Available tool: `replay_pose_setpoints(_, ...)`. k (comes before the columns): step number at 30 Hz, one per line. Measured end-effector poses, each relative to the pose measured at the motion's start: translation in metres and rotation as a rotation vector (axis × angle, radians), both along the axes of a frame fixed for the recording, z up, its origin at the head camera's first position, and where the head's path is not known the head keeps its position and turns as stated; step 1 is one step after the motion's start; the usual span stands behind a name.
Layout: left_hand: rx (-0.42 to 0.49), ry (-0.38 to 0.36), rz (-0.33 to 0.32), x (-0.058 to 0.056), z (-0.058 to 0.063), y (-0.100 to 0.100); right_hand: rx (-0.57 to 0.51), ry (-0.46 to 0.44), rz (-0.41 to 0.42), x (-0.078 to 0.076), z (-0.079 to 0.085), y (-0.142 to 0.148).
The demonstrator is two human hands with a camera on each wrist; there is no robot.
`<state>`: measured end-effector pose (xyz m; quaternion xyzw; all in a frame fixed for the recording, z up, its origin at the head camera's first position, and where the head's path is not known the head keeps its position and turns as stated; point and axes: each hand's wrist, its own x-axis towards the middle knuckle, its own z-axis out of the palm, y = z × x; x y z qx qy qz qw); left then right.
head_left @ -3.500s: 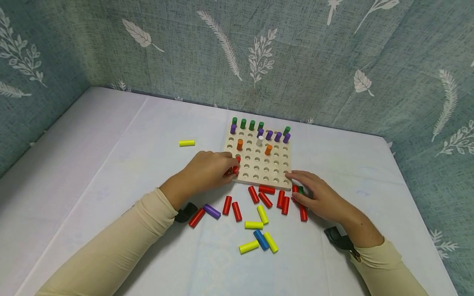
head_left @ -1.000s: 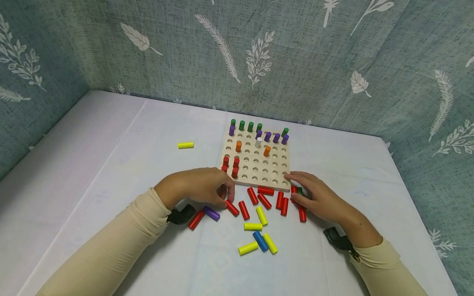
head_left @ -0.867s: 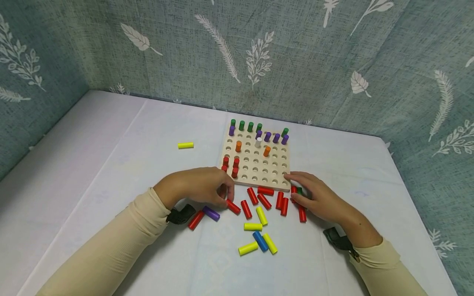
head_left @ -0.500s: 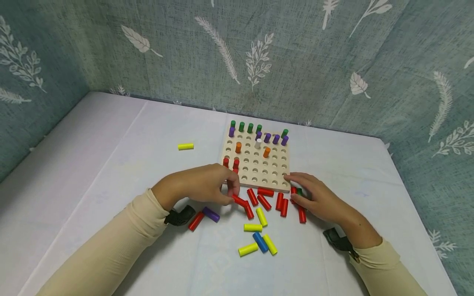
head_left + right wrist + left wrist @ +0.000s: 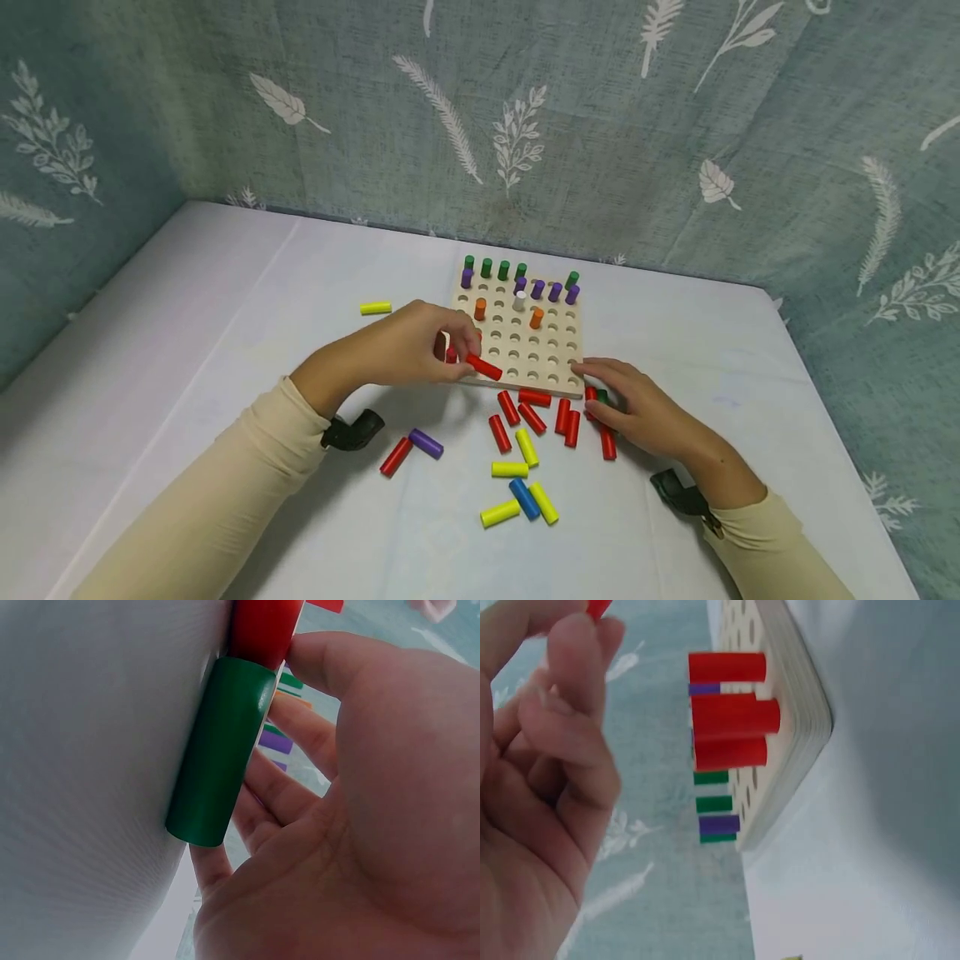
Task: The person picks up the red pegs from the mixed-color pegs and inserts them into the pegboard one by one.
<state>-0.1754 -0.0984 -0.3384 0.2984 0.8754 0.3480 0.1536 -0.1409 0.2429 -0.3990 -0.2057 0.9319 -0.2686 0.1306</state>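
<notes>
In the head view my left hand [image 5: 420, 346] pinches a red peg [image 5: 485, 367] between thumb and fingers, holding it over the front left part of a wooden pegboard [image 5: 555, 389]. Only the end of that peg shows at the top of the left wrist view. Several red pegs [image 5: 735, 716] stand upright in the board's near-left corner, mostly hidden by the hand in the head view. My right hand [image 5: 637, 408] lies relaxed, fingertips at the board's right front corner. By its thumb a green peg [image 5: 221, 750] and a red peg [image 5: 266, 630] lie on the cloth.
Green, purple, orange and white pegs [image 5: 520, 301] stand towards the board's back. In front lie loose red pegs [image 5: 499, 433], yellow pegs [image 5: 527, 447] and a blue peg [image 5: 524, 498]. A purple peg [image 5: 426, 443] lies nearer the left sleeve. Patterned cloth [image 5: 337, 108] hangs behind.
Upright red pegs at the board's left front came free of the left hand. It then picked a red peg off the cloth and raised it over the board. The right hand kept its place.
</notes>
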Motion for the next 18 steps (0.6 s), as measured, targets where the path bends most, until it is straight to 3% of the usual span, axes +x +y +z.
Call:
replay_pose_setpoints(5,0.037,0.059,0.098,-0.009,0.000,0.001,-0.001,-0.004,-0.003,-0.001,-0.001,0.001)
replay_pose_setpoints(11,0.018,0.146,0.157,-0.018,0.000,0.007,0.004,-0.016,-0.018,0.000,-0.002,0.001)
replay_pose_setpoints(18,-0.126,0.155,0.154,-0.023,0.007,0.016,-0.013,-0.001,0.002,-0.002,-0.003,0.002)
